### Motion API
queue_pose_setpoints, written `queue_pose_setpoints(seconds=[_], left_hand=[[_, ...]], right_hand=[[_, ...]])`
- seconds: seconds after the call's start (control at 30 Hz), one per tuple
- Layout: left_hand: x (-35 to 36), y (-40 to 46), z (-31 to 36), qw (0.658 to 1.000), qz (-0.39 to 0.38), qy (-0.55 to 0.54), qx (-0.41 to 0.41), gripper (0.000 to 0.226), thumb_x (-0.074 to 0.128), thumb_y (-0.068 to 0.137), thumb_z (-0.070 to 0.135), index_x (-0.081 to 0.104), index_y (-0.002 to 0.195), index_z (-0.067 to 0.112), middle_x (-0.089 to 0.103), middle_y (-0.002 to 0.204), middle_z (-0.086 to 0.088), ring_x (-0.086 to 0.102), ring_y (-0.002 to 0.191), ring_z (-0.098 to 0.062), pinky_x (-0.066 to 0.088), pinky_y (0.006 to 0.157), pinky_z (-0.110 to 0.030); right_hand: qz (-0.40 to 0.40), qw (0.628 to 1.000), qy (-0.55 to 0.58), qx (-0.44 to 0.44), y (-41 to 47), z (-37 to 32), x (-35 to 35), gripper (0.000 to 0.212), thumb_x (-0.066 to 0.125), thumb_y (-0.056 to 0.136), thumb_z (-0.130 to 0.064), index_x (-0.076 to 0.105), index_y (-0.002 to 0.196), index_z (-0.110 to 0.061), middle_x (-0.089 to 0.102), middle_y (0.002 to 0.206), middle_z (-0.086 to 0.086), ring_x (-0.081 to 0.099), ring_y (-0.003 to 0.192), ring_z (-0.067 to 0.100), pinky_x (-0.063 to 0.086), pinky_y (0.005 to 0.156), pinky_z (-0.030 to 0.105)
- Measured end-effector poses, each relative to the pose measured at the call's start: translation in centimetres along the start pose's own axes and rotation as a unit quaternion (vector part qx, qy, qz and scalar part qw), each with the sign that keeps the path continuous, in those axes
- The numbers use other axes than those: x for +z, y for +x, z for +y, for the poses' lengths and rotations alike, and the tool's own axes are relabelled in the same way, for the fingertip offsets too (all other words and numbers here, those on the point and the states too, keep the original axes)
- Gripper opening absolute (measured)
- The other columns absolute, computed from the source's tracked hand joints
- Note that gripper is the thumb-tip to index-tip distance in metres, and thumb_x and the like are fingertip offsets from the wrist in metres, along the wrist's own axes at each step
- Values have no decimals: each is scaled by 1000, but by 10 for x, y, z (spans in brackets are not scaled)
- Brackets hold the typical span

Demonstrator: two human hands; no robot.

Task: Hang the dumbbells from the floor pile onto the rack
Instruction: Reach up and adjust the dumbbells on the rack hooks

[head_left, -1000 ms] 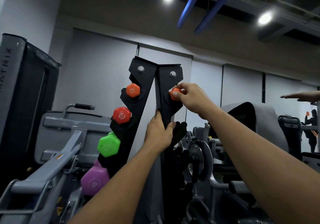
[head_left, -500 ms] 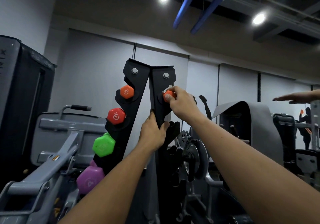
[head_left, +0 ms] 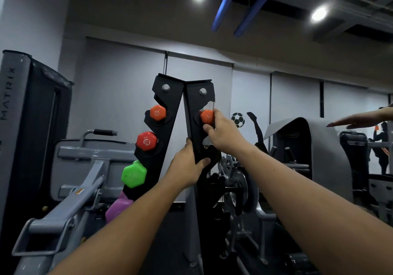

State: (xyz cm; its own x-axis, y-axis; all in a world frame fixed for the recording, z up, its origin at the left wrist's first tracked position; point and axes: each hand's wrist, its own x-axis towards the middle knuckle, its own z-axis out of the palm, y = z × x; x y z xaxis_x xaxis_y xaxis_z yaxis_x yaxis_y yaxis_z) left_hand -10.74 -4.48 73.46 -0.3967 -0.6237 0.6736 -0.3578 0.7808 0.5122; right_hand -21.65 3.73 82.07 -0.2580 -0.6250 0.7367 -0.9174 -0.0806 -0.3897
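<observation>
Left side of the rack (head_left: 168, 104) holds four dumbbells, right hand (head_left: 221, 132) grips an orange dumbbell (head_left: 206, 116) at the top right notch, left hand (head_left: 187, 168) clamps the right upright (lower right notches look empty, floor pile unseen).

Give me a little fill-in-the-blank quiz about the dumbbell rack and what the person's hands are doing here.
1. The right hand holds an ____ dumbbell at the rack's top right slot.
2. The left hand grips the ____ edge.
3. On the left side, just below the red dumbbell sits a ____ one.
4. The lowest dumbbell in view is ____.

Missing words: orange; rack's; green; purple
</observation>
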Motion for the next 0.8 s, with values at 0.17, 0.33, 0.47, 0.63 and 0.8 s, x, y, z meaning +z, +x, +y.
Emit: queue_pose_setpoints(seconds=[0.17,0.33,0.47,0.63,0.8], left_hand=[[-13,-33,5,997,-40,52,34,81,70,97,39,25,158,12,54,149,-12,53,135,-32,42,96,-30],[-19,-54,1,991,-63,111,50,97,68,96,47,10,165,12,40,162,-11,42,146,-29,38,114,-38],[-28,-63,0,986,-65,142,54,99,68,95,50,9,165,11,40,161,-13,40,146,-29,37,114,-39],[-29,-88,-12,982,-83,161,42,102,68,94,55,12,165,9,39,162,-15,39,147,-32,36,116,-39],[-20,-121,-26,979,-106,167,36,97,68,95,51,15,164,9,48,154,-20,47,140,-37,40,108,-38]], right_hand=[[-9,1000,-26,-10,-38,0,-3,77,61,103,-26,18,164,-9,63,134,20,59,124,33,40,90,27],[-50,996,-63,-34,-78,6,6,80,64,101,-27,18,164,-9,50,154,18,48,140,34,39,109,33],[-66,994,-77,-46,-97,11,11,75,64,101,-28,24,163,-13,49,155,15,47,141,33,38,112,38],[-78,992,-86,-49,-118,15,16,74,64,101,-31,26,163,-13,48,157,13,43,145,30,35,117,39],[-80,993,-80,-44,-151,26,29,72,66,100,-31,32,161,-12,50,155,14,45,145,29,35,118,36]])
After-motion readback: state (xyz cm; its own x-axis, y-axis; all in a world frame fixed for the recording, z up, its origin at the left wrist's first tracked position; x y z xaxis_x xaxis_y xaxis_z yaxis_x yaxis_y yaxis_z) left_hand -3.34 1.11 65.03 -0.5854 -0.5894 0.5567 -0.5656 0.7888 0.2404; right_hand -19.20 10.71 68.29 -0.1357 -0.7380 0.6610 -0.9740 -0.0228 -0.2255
